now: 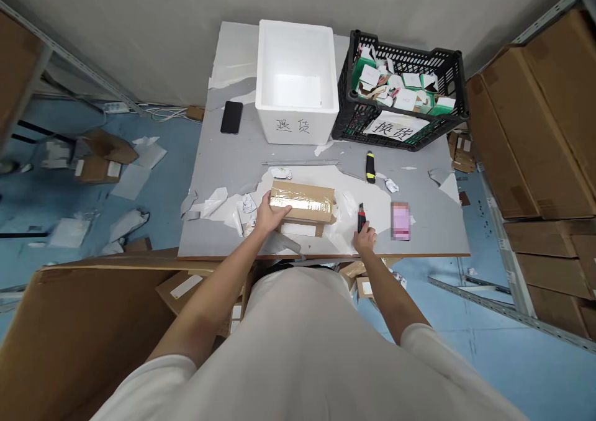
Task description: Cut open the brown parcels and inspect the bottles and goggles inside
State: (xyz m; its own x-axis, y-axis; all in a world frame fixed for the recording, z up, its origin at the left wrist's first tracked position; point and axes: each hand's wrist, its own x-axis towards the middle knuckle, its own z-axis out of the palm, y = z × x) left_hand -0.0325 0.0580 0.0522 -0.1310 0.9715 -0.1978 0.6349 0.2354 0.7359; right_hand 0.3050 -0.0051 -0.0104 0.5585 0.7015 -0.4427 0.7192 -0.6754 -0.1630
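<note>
A taped cardboard box (305, 199) lies on the table near its front edge, shiny clear tape along its top. My left hand (268, 215) grips the box's left end, the thumb over its near side and the other fingers partly hidden. Under its near edge shows a cardboard flap with a white label (298, 229). To the right of the box, my right hand (365, 237) is closed around a red and black utility knife (361, 217), which points away from me. Crumpled paper and plastic scraps (215, 201) surround the box.
Behind stand a white foam bin (298, 126) and a black crate (405, 120) of small green and white boxes. A phone (231, 117), a yellow and black cutter (370, 167) and a pink packet (400, 221) lie on the table (205, 160). Large cartons (549, 117) flank the right.
</note>
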